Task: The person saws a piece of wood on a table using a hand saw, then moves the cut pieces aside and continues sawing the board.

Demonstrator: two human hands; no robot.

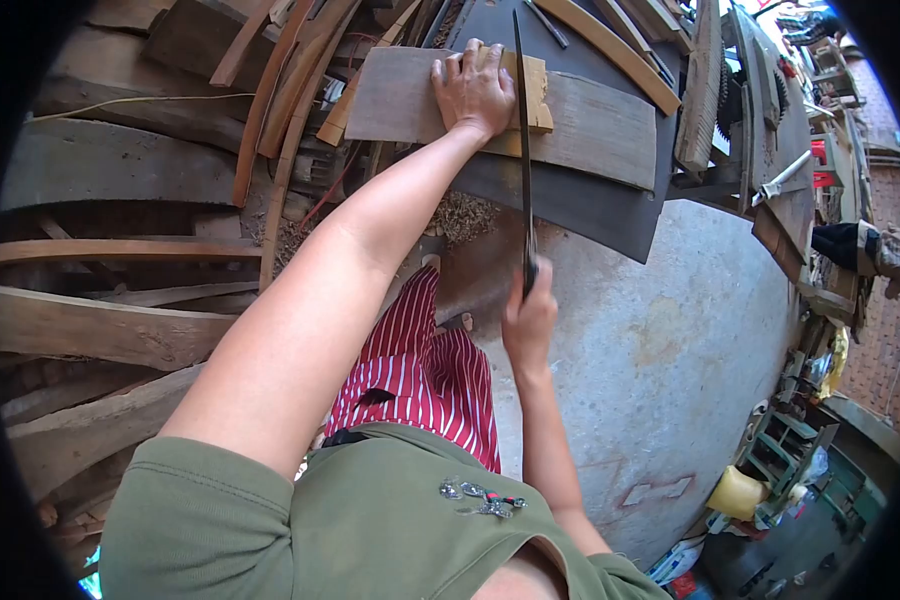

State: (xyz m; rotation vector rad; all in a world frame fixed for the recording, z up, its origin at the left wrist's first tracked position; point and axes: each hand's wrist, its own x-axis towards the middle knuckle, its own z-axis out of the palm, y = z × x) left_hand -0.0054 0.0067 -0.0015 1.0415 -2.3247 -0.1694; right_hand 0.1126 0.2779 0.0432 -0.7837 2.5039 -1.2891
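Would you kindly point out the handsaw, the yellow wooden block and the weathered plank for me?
Handsaw (526, 150): head view, middle of the dark blade.
Yellow wooden block (539, 92): head view, face just right of the blade.
Weathered plank (610, 133): head view, bare face right of the block.

Fairly bright, soft daylight falls across the scene, palest on the grey concrete floor (660, 330) and strongest at the blown-out top right corner. Shadows pool among the brown wooden boards (120, 330) at left. Fisheye distortion bends the edges inside a black circular vignette; the right hand (532, 318) looks slightly blurred.
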